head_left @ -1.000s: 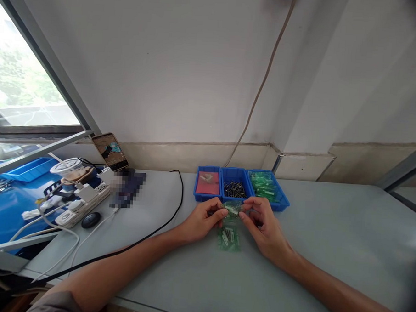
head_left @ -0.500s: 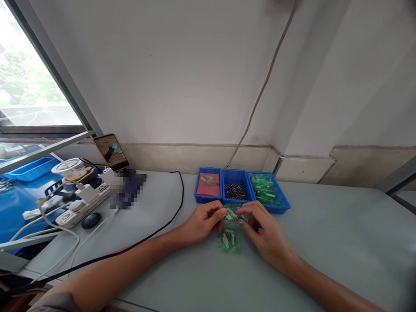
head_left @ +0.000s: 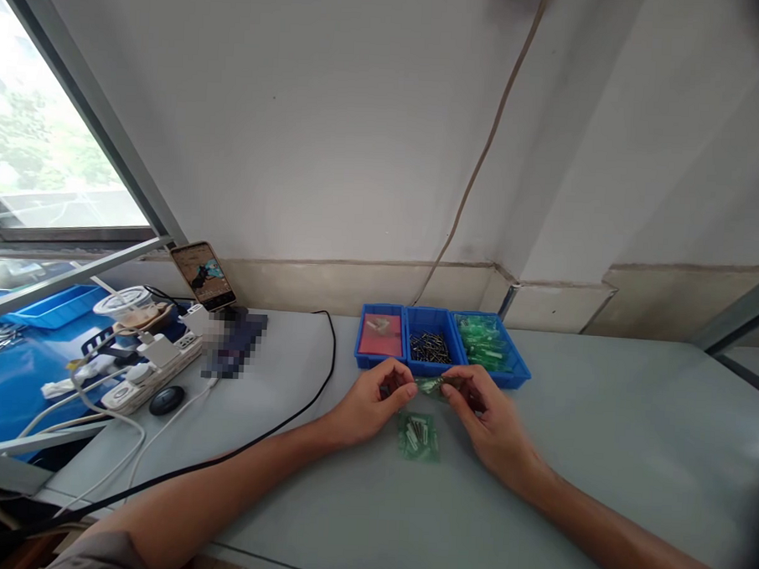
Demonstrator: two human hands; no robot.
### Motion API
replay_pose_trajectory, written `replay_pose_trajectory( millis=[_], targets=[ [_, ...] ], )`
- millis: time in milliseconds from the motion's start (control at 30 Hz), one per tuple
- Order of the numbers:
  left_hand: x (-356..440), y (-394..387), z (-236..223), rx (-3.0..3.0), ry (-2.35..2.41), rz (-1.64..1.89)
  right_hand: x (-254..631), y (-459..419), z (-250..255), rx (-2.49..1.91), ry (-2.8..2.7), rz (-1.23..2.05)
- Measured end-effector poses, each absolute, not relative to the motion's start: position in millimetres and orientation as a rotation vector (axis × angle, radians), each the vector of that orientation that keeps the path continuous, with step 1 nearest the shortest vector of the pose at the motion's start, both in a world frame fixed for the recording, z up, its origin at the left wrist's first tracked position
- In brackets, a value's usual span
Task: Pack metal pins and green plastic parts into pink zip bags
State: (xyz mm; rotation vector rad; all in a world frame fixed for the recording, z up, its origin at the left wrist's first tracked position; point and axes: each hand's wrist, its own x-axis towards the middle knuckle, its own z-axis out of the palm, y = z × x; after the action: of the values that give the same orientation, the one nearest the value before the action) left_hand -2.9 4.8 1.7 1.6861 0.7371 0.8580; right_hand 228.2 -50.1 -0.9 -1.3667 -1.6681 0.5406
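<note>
Between my two hands is a small green plastic bag [head_left: 429, 386] with pale pieces inside, held just in front of the blue bins. My left hand [head_left: 380, 399] pinches its left end between thumb and fingers. At the right end, my right hand [head_left: 484, 411] grips it the same way, fingers curled. A second green bag [head_left: 419, 437] lies flat on the table below them, with several pale plugs and dark screws showing through. The middle blue bin [head_left: 429, 347] holds loose dark screws. In the right blue bin [head_left: 485, 344] is a heap of green bags.
The left blue bin [head_left: 381, 333] contains a red card and a few pale pieces. A black cable [head_left: 286, 416] crosses the grey table [head_left: 618, 437]. To the left are a power strip [head_left: 152, 375], a black mouse [head_left: 166, 401] and a propped phone [head_left: 204, 275].
The held bag has been tilted and drawn out narrower between both hands, showing less of its face. The bag on the table has stayed put.
</note>
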Motion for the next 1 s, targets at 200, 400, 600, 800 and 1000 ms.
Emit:
replay_pose_trajectory(
  millis=[200, 400, 600, 800, 1000],
  targets=[
    [-4.7, 2.0, 0.6, 1.778, 0.726, 0.886, 227.6, -51.1, -2.8, -1.329, -1.623, 0.539],
    [-6.0, -0.9, 0.4, 1.941, 0.717, 0.908, 228.0, -51.8, -0.1, -1.338, -1.703, 0.552],
    [-6.9, -0.3, 0.5, 2.062, 0.777, 0.944, 227.2, -55.0, 0.5, -1.244, -1.759, 0.591],
    [-6.1, 1.8, 5.0, 2.046, 0.776, 0.987, 224.8, -57.3, 1.4, -1.183, -1.801, 0.668],
    [-4.7, 5.1, 1.8, 2.067, 0.751, 0.955, 224.4, -53.2, -2.6, -1.171, -1.808, 0.473]
  ],
)
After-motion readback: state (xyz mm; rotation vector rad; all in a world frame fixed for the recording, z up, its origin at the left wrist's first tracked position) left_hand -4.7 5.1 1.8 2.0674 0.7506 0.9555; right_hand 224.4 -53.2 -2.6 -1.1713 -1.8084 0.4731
